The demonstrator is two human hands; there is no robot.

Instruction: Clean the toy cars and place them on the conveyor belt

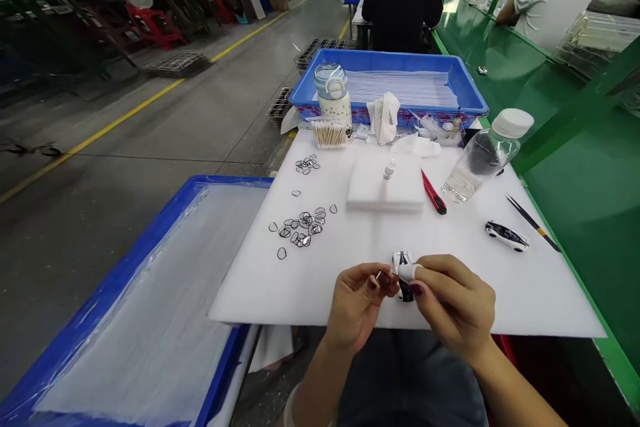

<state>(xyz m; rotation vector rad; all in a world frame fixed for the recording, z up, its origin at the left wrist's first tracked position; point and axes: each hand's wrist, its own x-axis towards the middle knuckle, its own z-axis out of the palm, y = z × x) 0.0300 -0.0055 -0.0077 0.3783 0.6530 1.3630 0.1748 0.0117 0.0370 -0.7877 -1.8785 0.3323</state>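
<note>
My left hand (356, 307) pinches a small dark piece (383, 276) above the near edge of the white work board (270, 293). Close beside it, my right hand (457, 303) has its thumb and index finger drawn together. A white finger cot (408, 272) covers its index fingertip; whether anything sits in that pinch is hidden. Under the fingertips lies a white and black toy car (401, 259), partly covered by them. Another toy car (507, 237) rests to the right. Thin black rings (303, 220) are scattered on the left.
Behind the hands stand a white foam block (385, 190), a red utility knife (433, 192) and a tilted clear bottle (483, 157). Tweezers (534, 223) lie at right. Cotton swabs (330, 135), a cup (334, 97) and a blue tray (470, 97) are farther back.
</note>
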